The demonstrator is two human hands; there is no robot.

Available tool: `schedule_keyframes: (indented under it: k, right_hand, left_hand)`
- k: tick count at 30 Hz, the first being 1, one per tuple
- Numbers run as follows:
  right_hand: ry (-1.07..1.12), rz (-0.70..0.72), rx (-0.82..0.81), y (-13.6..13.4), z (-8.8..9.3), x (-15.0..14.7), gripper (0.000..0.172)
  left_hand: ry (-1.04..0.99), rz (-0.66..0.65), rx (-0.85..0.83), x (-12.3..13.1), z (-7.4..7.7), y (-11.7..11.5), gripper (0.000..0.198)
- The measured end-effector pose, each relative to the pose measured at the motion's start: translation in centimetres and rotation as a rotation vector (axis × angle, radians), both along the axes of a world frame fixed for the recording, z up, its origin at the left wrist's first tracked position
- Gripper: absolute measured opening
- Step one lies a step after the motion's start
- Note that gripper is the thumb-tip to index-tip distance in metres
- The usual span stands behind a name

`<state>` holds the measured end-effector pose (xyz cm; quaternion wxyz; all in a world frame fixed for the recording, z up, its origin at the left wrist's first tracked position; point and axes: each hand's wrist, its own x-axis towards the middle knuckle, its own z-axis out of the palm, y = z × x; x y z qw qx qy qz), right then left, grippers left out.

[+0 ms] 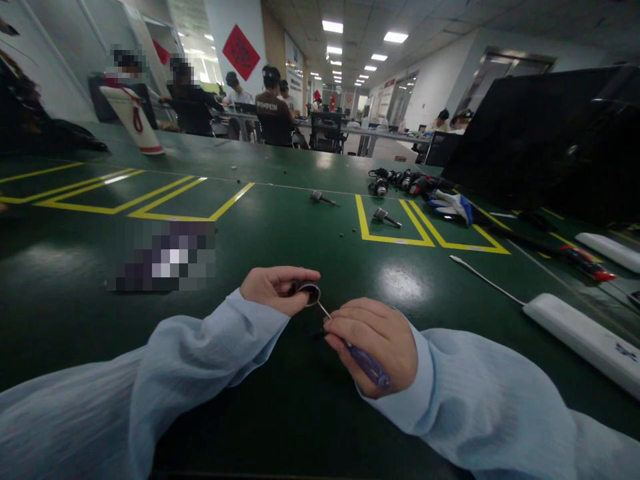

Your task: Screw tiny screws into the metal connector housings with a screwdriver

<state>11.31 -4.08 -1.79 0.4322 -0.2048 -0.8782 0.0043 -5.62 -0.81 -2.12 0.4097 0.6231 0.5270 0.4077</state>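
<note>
As the head view shows, the left hand (275, 288) pinches a dark, round, hollow part (303, 287) in its fingertips; the right hand (377, 337) grips a slim metal screwdriver (371, 367) with translucent purple handle, tip at the part's rim (contact unclear). Probably best: part steady, shaft aligned. Beyond the fingers, a brown shirt (273, 115) reads "PUMPKIN".

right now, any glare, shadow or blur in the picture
Head view: ceiling lights blown white, glare on the table beyond the right hand; head view: table dark at bottom, between the sleeves; head view: coarse pixelation hides an item at left.
</note>
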Motion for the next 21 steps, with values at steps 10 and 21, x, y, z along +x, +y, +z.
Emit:
schedule_keyframes:
  k: [10,21]
  right_hand:
    - [0.05,0.001,-0.028,-0.17,-0.14,-0.06,0.008]
    - [0.066,0.028,-0.058,-0.36,0.19,-0.02,0.01]
  left_hand:
    - [-0.024,0.048,-0.008,0.25,0.3,-0.24,0.03]
    - [-0.113,0.049,-0.043,0.34,-0.33,0.15,0.03]
